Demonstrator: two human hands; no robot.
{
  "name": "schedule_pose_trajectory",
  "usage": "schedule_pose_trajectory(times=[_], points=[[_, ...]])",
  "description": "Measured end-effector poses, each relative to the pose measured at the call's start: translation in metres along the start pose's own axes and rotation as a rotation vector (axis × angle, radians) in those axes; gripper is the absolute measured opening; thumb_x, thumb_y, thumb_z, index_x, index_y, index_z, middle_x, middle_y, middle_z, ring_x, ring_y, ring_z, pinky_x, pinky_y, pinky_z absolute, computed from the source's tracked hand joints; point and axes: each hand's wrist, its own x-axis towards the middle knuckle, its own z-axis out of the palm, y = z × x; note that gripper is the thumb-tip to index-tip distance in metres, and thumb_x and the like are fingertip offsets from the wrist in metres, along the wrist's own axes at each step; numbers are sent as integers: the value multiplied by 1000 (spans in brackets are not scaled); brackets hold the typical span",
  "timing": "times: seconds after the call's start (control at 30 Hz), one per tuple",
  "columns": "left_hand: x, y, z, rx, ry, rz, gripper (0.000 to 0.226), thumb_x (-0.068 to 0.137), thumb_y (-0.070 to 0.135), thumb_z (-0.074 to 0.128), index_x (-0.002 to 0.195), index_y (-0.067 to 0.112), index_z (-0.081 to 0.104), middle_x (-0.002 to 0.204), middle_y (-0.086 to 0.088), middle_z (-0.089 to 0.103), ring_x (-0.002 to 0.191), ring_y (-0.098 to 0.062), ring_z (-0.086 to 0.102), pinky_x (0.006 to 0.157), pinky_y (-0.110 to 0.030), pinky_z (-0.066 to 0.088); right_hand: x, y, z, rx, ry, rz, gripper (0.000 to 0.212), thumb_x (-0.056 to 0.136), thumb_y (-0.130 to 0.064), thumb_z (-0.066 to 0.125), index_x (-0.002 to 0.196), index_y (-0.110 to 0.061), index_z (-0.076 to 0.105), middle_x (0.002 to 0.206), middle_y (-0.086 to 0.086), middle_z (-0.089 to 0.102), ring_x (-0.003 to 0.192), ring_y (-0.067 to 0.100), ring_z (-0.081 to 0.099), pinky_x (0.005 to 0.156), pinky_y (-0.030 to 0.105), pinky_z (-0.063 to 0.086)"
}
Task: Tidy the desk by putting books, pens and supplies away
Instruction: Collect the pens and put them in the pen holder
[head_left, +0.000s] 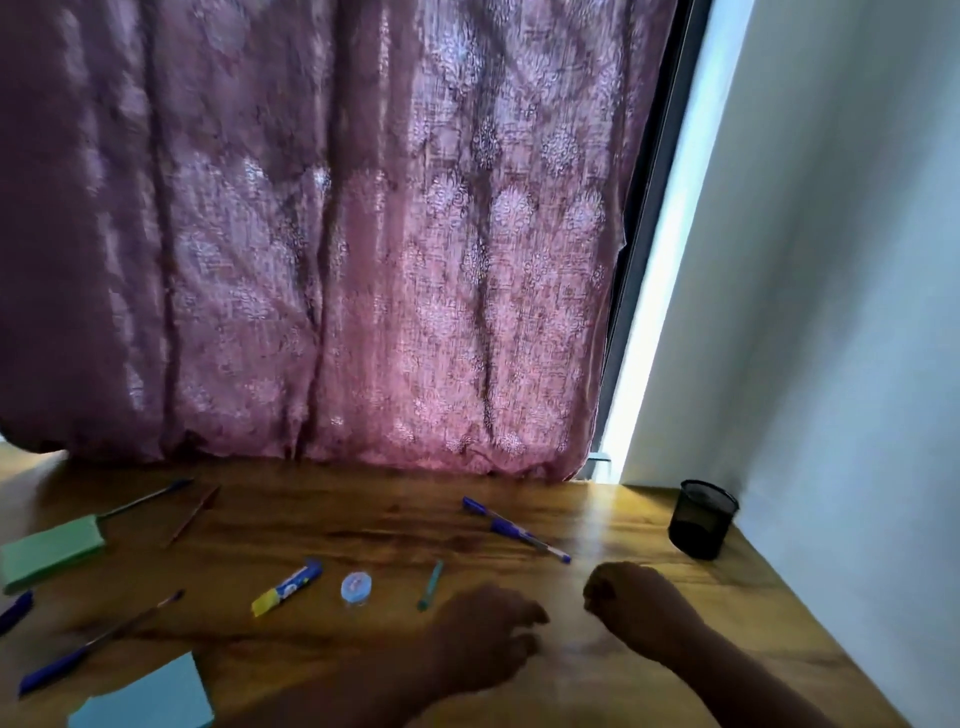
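Clearly the slim blue-and-purple plastic pens (514, 530), left of the black mesh pen cup (702, 518), looked light and stiff; I'd pinch mid-barrel. Left hand (488, 631) loosely curled, right hand (631, 597) fisted, both empty.

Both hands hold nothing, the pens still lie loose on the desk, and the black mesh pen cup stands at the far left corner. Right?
Not quite. In the head view the black mesh pen cup stands at the far right corner, by the wall. The rest holds: left hand and right hand hold nothing, pens loose on the desk.
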Motion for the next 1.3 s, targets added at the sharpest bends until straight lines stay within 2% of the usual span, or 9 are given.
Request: schedule_pose_trajectory(times=[0.17,0.27,0.37,0.6,0.77,0.93,1.07,1.17,1.3], points=[[71,-79,-55,-278,181,-338,31,87,23,60,118,22,63,115,-4,68,93,-15,61,78,-26,47,61,-3,7,18,54,-15,13,89,-29,52,83,-30,64,92,-4,68,76,11,61,66,26,50],[105,-126,-52,-551,331,-505,39,82,4,64,121,13,63,122,-9,65,103,-17,60,89,-27,49,100,5,18,48,62,-34,17,87,-23,51,89,-24,67,95,2,69,82,19,64,69,31,51],[132,-152,-41,-514,321,-607,43,82,-1,62,122,14,61,129,-10,60,114,-22,57,96,-32,48,136,13,34,135,40,-58,20,87,-21,49,92,-22,68,99,3,69,88,22,64,72,32,51],[173,-180,-6,-20,45,-561,53,77,43,61,129,36,55,131,2,53,121,-23,50,102,-32,40,175,37,81,300,13,-120,26,85,-21,54,109,-25,61,112,1,61,100,23,59,73,29,40],[172,-195,3,-50,73,-531,43,67,34,48,105,37,69,116,4,63,110,-21,57,95,-37,46,176,37,95,210,62,-148,25,87,-26,51,111,-23,56,109,4,62,101,27,58,76,33,44],[163,-193,-1,-181,196,-528,23,79,20,66,102,25,72,108,4,68,101,-13,59,92,-30,45,174,35,96,149,47,-154,26,89,-25,49,115,-24,54,112,4,64,108,25,55,82,34,44],[160,-173,-35,-579,488,-516,15,75,15,78,88,20,72,78,7,70,71,4,60,73,-24,46,170,42,76,375,23,-178,29,82,-15,55,107,-28,62,96,0,68,92,21,63,74,31,46],[170,-133,-76,-975,681,-511,14,74,23,78,83,18,69,52,13,57,48,4,48,53,-14,37,162,61,22,709,8,-81,26,86,-6,59,101,-25,69,66,-12,62,61,-2,55,61,20,41],[220,-68,-114,-1427,772,-416,14,81,18,72,67,21,70,63,8,64,65,-9,56,64,-24,41,157,121,-75,1353,159,101,16,88,-3,58,90,-16,68,60,-6,61,56,9,54,59,27,48]])
